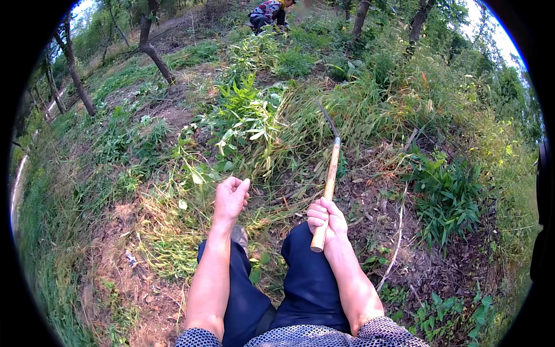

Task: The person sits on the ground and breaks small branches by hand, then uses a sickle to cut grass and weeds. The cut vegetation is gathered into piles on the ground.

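Note:
My right hand (327,219) grips the wooden handle (332,171) of a sickle, close to its butt end and above my right knee. The sickle's thin, dark curved blade (328,118) points away from me, its tip among long grass. My left hand (231,197) hovers above my left leg, its fingers curled in with the thumb against them; nothing shows in it. Beyond that hand stands a clump of leafy weeds (249,115). Flattened long grass (299,143) spreads around the blade.
A person (268,15) crouches among the plants farther up. Leaning tree trunks (154,50) rise at the left, with another trunk (360,19) at the back right. A dry stick (396,238) lies right of my leg, near a dark green leafy plant (448,195). Yellowed cut grass (167,243) lies at the left.

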The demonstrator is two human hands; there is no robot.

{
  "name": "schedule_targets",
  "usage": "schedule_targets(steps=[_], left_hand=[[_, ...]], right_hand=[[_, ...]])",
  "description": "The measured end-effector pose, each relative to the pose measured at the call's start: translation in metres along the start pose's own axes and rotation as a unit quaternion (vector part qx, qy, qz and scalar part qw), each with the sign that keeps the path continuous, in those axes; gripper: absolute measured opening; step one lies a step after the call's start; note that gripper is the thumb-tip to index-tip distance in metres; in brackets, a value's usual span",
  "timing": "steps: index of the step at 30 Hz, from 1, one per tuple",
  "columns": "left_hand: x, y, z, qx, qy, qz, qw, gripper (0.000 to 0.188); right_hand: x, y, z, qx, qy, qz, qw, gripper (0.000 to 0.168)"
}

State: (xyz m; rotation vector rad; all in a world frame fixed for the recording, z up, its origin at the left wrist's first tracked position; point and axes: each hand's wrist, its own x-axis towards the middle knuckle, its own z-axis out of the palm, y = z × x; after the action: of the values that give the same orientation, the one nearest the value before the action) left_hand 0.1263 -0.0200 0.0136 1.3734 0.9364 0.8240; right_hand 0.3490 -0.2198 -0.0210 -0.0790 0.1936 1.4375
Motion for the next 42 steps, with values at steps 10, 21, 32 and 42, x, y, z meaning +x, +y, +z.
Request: schedule_targets(steps=[10,21,32,42], left_hand=[[0.009,-0.016,0.003,0.071,0.027,0.020,0.997,0.027],[-0.002,-0.009,-0.002,0.200,0.042,0.070,0.976,0.030],[-0.002,-0.008,-0.003,0.174,0.017,0.025,0.984,0.031],[-0.001,-0.012,0.002,0.205,0.019,0.040,0.978,0.030]], right_hand=[[-0.001,0.001,0.002,0.010,0.018,-0.017,1.000,0.017],[0.003,0.001,0.003,0.019,0.007,0.005,1.000,0.016],[0.004,0.000,-0.003,0.026,0.015,-0.007,1.000,0.017],[0.002,0.001,0.003,0.019,0.032,-0.020,0.999,0.021]])
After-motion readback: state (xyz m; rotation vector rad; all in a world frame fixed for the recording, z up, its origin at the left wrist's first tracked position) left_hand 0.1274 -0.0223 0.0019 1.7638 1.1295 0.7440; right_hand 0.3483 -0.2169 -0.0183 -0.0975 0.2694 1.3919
